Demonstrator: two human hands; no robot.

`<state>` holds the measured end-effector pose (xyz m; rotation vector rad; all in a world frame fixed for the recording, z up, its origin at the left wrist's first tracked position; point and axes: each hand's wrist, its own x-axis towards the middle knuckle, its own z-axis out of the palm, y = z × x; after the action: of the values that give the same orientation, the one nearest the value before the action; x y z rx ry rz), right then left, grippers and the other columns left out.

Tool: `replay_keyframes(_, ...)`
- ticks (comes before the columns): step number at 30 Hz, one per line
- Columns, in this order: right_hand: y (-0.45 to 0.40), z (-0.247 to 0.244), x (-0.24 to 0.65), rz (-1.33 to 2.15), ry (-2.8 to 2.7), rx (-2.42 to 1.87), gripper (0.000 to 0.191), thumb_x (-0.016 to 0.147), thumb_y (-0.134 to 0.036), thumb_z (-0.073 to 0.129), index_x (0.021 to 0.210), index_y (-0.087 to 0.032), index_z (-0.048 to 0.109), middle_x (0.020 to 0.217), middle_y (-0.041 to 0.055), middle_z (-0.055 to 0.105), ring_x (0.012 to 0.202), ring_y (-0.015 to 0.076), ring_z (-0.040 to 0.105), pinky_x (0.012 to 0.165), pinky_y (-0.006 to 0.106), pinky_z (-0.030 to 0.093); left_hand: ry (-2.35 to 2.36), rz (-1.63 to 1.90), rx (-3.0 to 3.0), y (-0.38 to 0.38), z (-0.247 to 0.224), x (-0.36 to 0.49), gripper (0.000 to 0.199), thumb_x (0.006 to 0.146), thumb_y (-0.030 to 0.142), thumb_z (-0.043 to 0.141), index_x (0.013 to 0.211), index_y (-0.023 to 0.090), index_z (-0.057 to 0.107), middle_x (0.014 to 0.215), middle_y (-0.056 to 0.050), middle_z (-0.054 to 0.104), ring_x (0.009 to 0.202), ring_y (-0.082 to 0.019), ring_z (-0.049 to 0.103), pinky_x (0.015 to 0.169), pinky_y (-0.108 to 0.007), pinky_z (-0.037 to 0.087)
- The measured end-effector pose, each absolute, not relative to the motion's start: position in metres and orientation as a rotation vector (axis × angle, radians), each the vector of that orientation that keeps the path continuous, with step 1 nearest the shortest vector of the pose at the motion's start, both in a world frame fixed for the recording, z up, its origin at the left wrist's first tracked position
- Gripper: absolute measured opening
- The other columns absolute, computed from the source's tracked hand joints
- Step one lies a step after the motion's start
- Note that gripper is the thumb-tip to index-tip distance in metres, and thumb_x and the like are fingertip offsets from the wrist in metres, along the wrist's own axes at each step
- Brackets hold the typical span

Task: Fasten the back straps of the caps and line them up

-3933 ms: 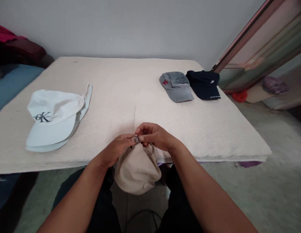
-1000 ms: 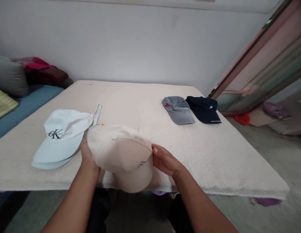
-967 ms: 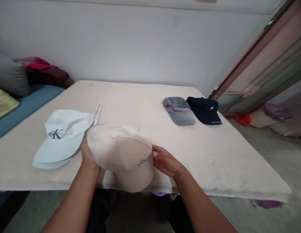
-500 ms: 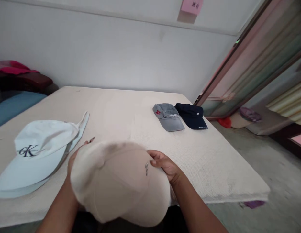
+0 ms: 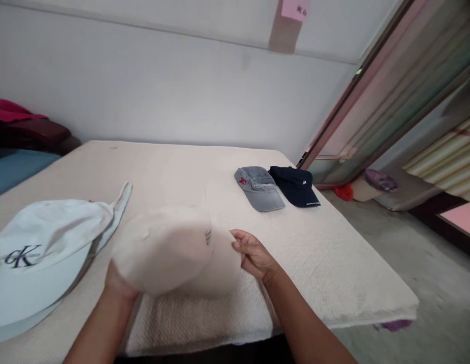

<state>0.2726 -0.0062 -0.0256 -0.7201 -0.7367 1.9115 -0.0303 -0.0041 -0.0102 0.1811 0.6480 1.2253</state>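
Between my two hands is a beige baseball cap point(image 5: 170, 253), somewhat blurred, its brim pointing right and a small dark mark on its front. My left hand point(image 5: 121, 283) grips the back of its crown, the fingers mostly hidden under the cap. With thumb and fingers, my right hand point(image 5: 253, 253) pinches the brim's right edge. To the left lies a pale cap with "CK" lettering point(image 5: 45, 247), resting on another light cap of which only edges show. Farther back on the right, a grey cap point(image 5: 260, 189) and a navy cap point(image 5: 295, 186) sit side by side.
A cream textured cover point(image 5: 333, 283) spreads over the flat surface, which ends at a front edge and a right edge. Behind it stands a pale wall point(image 5: 162, 91) with a pink note point(image 5: 294, 9). Dark furniture with pink cloth point(image 5: 20, 112) is at far left.
The beige cap has moved away from my body, from over the front edge to above the cover, both hands still on it. The view has shifted slightly.
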Motion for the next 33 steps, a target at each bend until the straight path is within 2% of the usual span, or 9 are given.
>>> replay_keyframes(3, 0.011, -0.029, 0.277, 1.778, -0.681, -0.737, 0.036, 0.066, -0.023, 0.076, 0.099, -0.016, 0.064, 0.088, 0.0058, 0.071, 0.074, 0.0161, 0.065, 0.071, 0.029, 0.052, 0.769, 1.258, 0.050, 0.001, -0.007, -0.008, 0.032, 0.092, 0.024, 0.034, 0.091, 0.020, 0.066, 0.075, -0.006, 0.072, 0.075, -0.019, 0.069, 0.071, -0.031, 0.058)
replay_keyframes(7, 0.045, -0.028, 0.283, 1.569, -0.581, -0.746, 0.031, 0.064, -0.019, 0.075, 0.093, -0.018, 0.065, 0.092, 0.0051, 0.071, 0.080, 0.0169, 0.066, 0.075, 0.028, 0.053, 0.843, 1.183, 0.015, 0.001, -0.004, 0.010, 0.023, 0.088, 0.016, 0.042, 0.091, 0.009, 0.063, 0.087, -0.013, 0.068, 0.072, -0.016, 0.067, 0.062, -0.024, 0.058)
replay_keyframes(11, 0.091, -0.028, 0.291, 1.408, -0.469, -0.787, 0.023, 0.065, -0.013, 0.071, 0.086, -0.018, 0.063, 0.088, 0.0037, 0.071, 0.077, 0.0148, 0.065, 0.073, 0.025, 0.054, 0.878, 1.158, 0.030, -0.002, -0.004, 0.017, 0.018, 0.085, 0.007, 0.044, 0.086, 0.009, 0.062, 0.081, -0.008, 0.064, 0.060, -0.011, 0.062, 0.050, -0.019, 0.053)
replay_keyframes(16, 0.136, -0.049, 0.297, 1.319, -0.373, -0.897, 0.012, 0.070, -0.010, 0.064, 0.077, -0.018, 0.058, 0.066, -0.0025, 0.066, 0.059, 0.0104, 0.060, 0.056, 0.021, 0.053, 0.904, 1.194, 0.033, -0.006, -0.009, 0.022, 0.016, 0.084, 0.005, 0.043, 0.082, 0.007, 0.059, 0.077, -0.005, 0.059, 0.053, -0.008, 0.056, 0.043, -0.017, 0.049)
replay_keyframes(19, 0.146, -0.062, 0.298, 1.316, -0.356, -0.981, 0.014, 0.072, -0.009, 0.063, 0.068, -0.017, 0.052, 0.055, -0.0045, 0.059, 0.047, 0.0088, 0.053, 0.044, 0.019, 0.048, 0.920, 1.203, 0.006, -0.007, -0.012, 0.022, 0.016, 0.084, 0.005, 0.043, 0.082, 0.008, 0.058, 0.077, -0.004, 0.057, 0.053, -0.007, 0.055, 0.041, -0.017, 0.047)
replay_keyframes(23, 0.146, -0.066, 0.300, 1.350, -0.390, -1.036, 0.010, 0.078, -0.011, 0.060, 0.071, -0.014, 0.053, 0.061, -0.0033, 0.058, 0.048, 0.0078, 0.053, 0.043, 0.019, 0.046, 0.931, 1.226, -0.042, -0.011, -0.011, 0.022, 0.016, 0.085, 0.005, 0.041, 0.081, 0.008, 0.057, 0.076, -0.004, 0.056, 0.051, -0.006, 0.053, 0.040, -0.015, 0.046)
replay_keyframes(33, 0.137, -0.064, 0.294, 1.250, -0.501, -1.169, 0.018, 0.072, -0.017, 0.066, 0.077, -0.018, 0.049, 0.054, -0.0048, 0.056, 0.042, 0.0089, 0.053, 0.038, 0.020, 0.048, 0.887, 1.252, -0.065, -0.018, -0.007, 0.017, 0.017, 0.086, 0.005, 0.040, 0.080, 0.008, 0.056, 0.074, -0.003, 0.055, 0.050, -0.006, 0.052, 0.039, -0.015, 0.044)
